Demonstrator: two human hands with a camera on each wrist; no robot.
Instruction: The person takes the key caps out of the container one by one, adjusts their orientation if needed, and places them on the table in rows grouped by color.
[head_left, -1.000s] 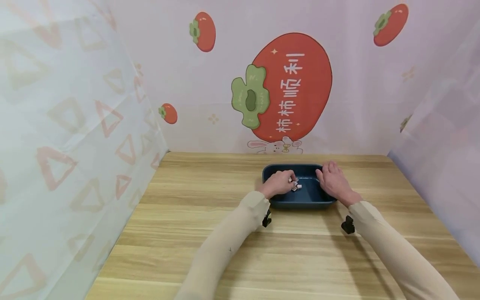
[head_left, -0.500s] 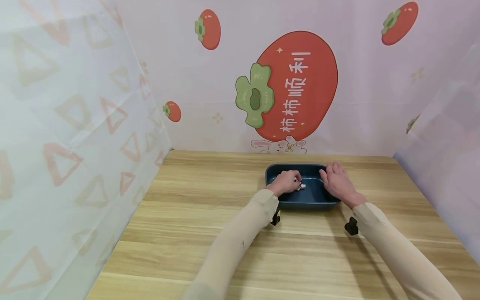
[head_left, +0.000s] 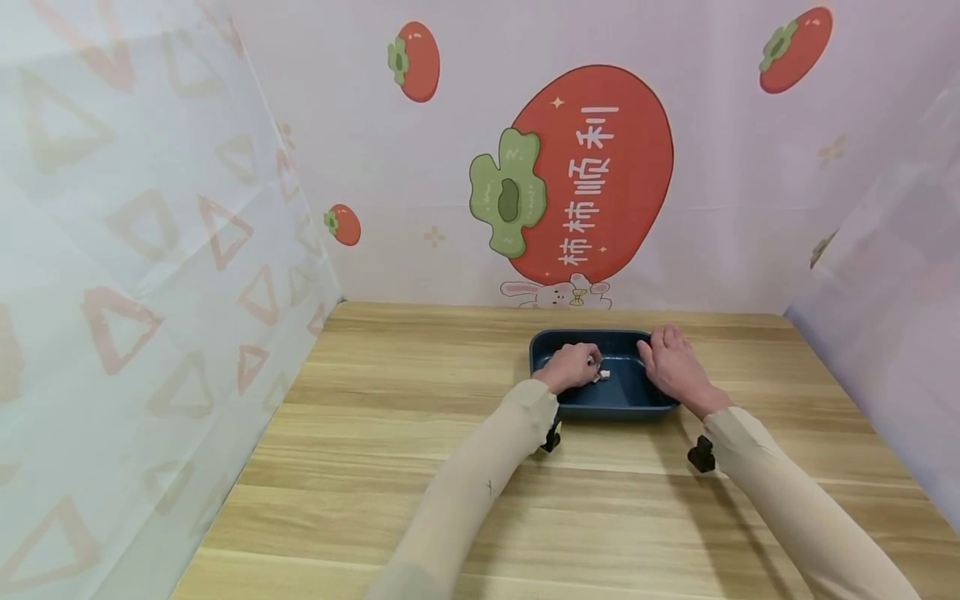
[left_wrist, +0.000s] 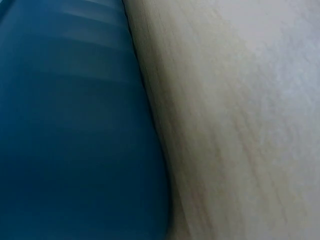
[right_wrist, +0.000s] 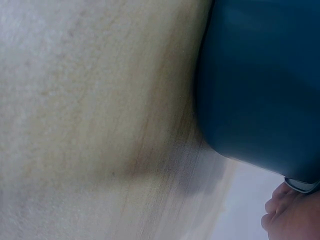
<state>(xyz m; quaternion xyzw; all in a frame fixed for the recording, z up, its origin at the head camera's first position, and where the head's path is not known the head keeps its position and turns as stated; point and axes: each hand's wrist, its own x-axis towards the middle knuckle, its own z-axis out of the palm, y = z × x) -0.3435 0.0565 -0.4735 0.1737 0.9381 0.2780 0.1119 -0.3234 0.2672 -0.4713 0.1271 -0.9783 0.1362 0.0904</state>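
Near the far edge of the desk [head_left: 375,467], right of centre: left hand [head_left: 566,367], fingers curled round small white pieces [head_left: 604,375]; dark-blue rectangular tray [head_left: 615,412], pieces inside, left of its middle; right hand [head_left: 676,367], fingers extended over the tray's right rim. Advisable: light pinch, tray steadied. Surface: wood-grain. Room: triangle-print sheet [head_left: 172,308], persimmon-print backdrop [head_left: 420,167], pale sheet [head_left: 885,283].
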